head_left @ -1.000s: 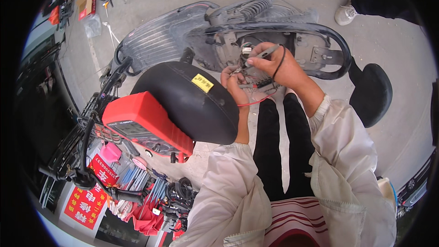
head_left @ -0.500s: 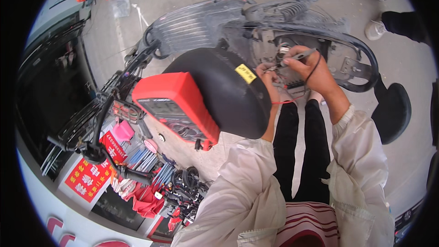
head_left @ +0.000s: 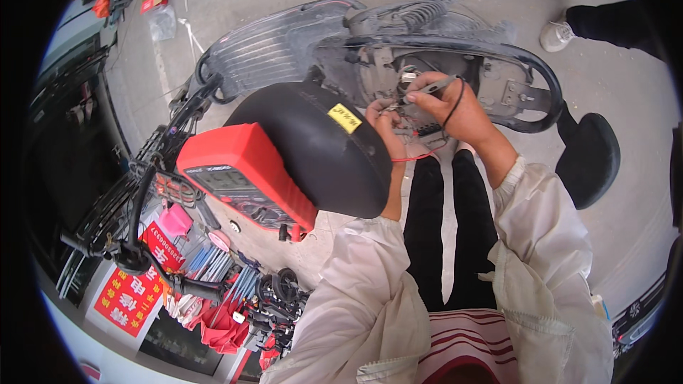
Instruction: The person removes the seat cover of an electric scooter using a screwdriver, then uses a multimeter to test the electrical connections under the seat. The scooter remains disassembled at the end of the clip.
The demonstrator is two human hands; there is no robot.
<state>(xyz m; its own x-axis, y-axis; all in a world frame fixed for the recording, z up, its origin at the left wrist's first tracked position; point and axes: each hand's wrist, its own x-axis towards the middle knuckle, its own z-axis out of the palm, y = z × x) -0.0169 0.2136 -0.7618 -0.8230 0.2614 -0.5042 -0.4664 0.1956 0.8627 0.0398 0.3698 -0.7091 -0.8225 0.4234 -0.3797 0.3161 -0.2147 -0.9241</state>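
My right hand (head_left: 449,105) is closed around a grey test probe (head_left: 440,85), whose black lead loops down past the wrist. Its tip points toward my left hand (head_left: 385,115), which is closed by a small bundle of wires; its grip is partly hidden by the seat. A red lead (head_left: 425,157) runs beside the left wrist. Both hands are over the open compartment (head_left: 466,65) of an electric scooter, where a white connector (head_left: 408,77) shows. A red multimeter (head_left: 245,176) rests tilted against the raised black seat (head_left: 313,144), which bears a yellow sticker.
A curved black grab rail (head_left: 544,78) borders the compartment on the right. The scooter's footboard (head_left: 267,46) and handlebar (head_left: 142,206) extend left. A black backrest pad (head_left: 589,160) sits at the right. Another person's shoes (head_left: 556,35) are at the upper right.
The whole view has shifted, so the scooter, multimeter and hands appear farther left. Both hands keep nearly the same pose at the wires, with the probe still in my right hand.
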